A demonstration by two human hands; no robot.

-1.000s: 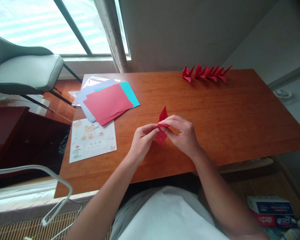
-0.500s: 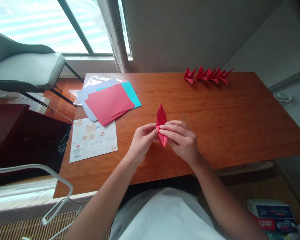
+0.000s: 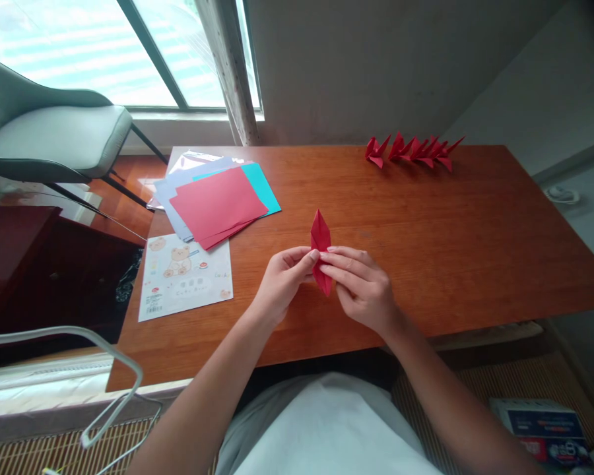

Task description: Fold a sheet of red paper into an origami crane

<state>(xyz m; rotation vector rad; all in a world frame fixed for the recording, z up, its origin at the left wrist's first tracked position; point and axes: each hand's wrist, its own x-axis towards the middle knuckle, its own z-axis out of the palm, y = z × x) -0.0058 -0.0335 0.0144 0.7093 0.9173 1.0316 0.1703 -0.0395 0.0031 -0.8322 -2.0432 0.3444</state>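
Observation:
Between my hands stands a piece of folded red origami paper (image 3: 321, 231), a narrow diamond with one point away from me and one toward me. My left hand (image 3: 286, 280) pinches its left edge near the middle, thumb on top. From the right, my right hand (image 3: 363, 284) is closed on the same piece, its fingertips pressed on the middle next to my left thumb. The fingers cover the centre of the paper. Both hands are just above the wooden table (image 3: 426, 251).
Several folded red paper cranes (image 3: 410, 150) stand in a row at the table's far right. To the left lie red sheets (image 3: 220, 204), a turquoise sheet (image 3: 262, 188), pale purple sheets (image 3: 171, 198) and a bear-printed sheet (image 3: 185, 277). A chair (image 3: 59, 138) stands beyond the left edge.
My left thumb has moved onto the middle of the folded paper, covering the small flap seen there before. My right fingers have shifted slightly. The whole view has dipped a little.

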